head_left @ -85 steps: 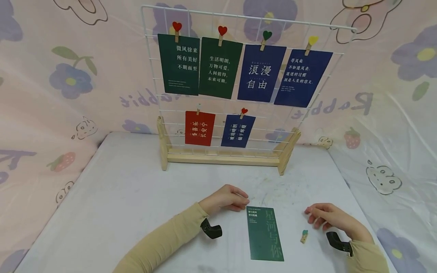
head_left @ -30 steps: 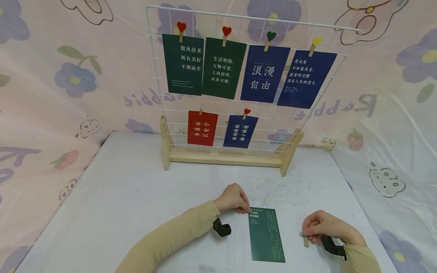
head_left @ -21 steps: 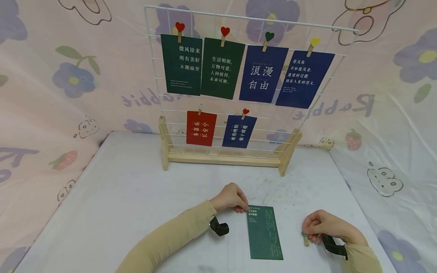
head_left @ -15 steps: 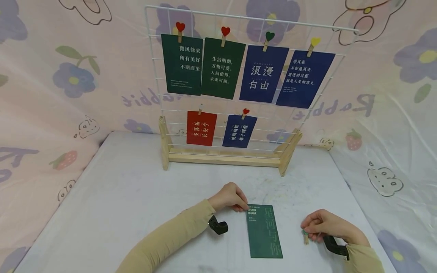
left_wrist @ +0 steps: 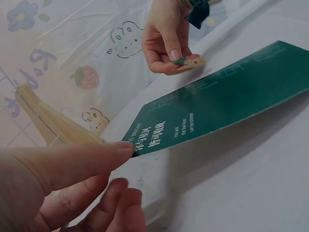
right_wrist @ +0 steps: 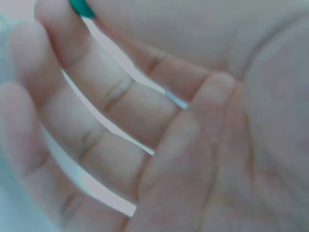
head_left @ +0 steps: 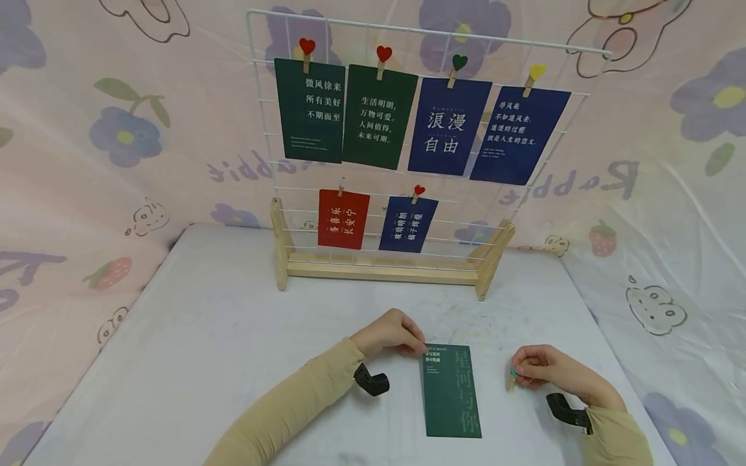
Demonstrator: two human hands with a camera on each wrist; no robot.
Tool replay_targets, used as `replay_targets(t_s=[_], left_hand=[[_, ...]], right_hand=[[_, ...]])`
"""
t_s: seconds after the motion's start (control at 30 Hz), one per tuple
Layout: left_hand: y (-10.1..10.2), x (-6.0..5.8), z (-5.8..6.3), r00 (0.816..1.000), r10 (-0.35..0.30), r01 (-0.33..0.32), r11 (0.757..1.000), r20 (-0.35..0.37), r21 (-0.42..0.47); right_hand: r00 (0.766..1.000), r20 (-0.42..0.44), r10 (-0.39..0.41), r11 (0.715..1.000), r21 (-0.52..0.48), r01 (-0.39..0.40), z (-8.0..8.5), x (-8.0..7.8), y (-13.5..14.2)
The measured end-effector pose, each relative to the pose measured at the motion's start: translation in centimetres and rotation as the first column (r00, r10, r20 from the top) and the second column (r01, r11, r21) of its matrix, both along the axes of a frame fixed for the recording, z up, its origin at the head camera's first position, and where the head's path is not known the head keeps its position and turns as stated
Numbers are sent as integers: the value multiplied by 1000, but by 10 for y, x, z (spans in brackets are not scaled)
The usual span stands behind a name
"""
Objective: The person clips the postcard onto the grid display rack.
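My left hand (head_left: 393, 331) pinches the top left corner of a green card (head_left: 451, 395) printed with pale characters. In the left wrist view the card (left_wrist: 227, 92) slopes, its near edge raised over the white tabletop with a shadow beneath. Off to the card's right, my right hand (head_left: 550, 370) pinches a small wooden clothespin (head_left: 512, 382) by its green top. The left wrist view shows that clothespin (left_wrist: 193, 63) between thumb and fingers, its wooden end free. Only a bit of the green top (right_wrist: 83, 8) shows in the right wrist view, at the fingertips.
Behind the hands stands a white wire grid rack on a wooden base (head_left: 381, 272). Clothespins hold four cards along its upper row, among them a yellow-heart one (head_left: 535, 72). Below hang a red card (head_left: 342, 220) and a small blue card (head_left: 408, 224). Patterned cloth (head_left: 134, 188) surrounds the table.
My left hand has taken hold of the card's corner and shifted it slightly away from me. My right hand has picked up the clothespin from the table and raised it.
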State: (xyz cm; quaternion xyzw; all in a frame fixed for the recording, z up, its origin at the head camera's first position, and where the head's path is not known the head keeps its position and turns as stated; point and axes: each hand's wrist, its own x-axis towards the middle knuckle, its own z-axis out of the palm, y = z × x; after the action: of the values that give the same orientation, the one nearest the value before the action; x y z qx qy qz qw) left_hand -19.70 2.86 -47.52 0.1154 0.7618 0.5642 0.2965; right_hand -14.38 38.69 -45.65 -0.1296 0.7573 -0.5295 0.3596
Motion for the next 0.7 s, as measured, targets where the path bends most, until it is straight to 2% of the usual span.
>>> replay_targets(t_s=[0.27, 0.47, 0.7], left_hand=[[-6, 0, 5, 990, -51, 30, 988, 134, 150], [-9, 0, 6, 988, -81, 56, 982, 134, 179], [-10, -1, 9, 993, -43, 18, 975, 111, 222]], right_hand=[[998, -61, -17, 999, 41, 19, 0, -10, -6], [997, -76, 15, 999, -28, -17, 0, -15, -6], [994, -103, -28, 999, -22, 26, 7, -20, -10]])
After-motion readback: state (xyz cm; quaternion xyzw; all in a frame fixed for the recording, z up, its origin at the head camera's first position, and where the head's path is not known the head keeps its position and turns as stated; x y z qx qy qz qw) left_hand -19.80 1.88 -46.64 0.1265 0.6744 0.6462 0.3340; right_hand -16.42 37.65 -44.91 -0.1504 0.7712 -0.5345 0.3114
